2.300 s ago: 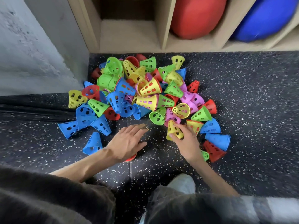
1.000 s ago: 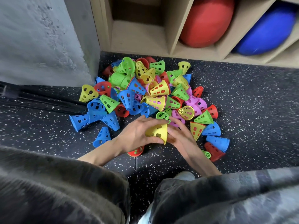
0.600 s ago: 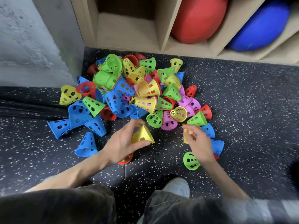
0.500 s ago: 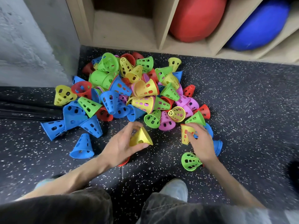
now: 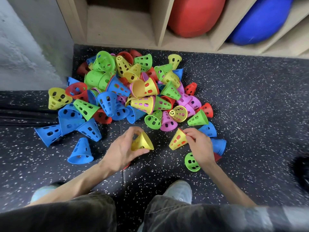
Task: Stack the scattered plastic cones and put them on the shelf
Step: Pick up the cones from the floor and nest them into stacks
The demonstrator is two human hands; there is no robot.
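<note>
Bare floor point(image 5: 250, 114) right of cone pile point(image 5: 133, 91), pile blocking empty shelf bay point(image 5: 120, 29), wall point(image 5: 25, 44) left

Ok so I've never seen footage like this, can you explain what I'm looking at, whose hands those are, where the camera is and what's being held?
There is no machine here. A person wears a wide-angle camera on their head, so the single view looks down past their knees at their own bare hands. On the speckled black floor lies a pile of perforated plastic cones in blue, green, yellow, red and pink. The left hand grips one yellow cone upright. The right hand pinches a second yellow cone, which has red showing through its holes. Behind the pile stands a wooden shelf: one compartment holds a red ball, the next a blue ball.
</note>
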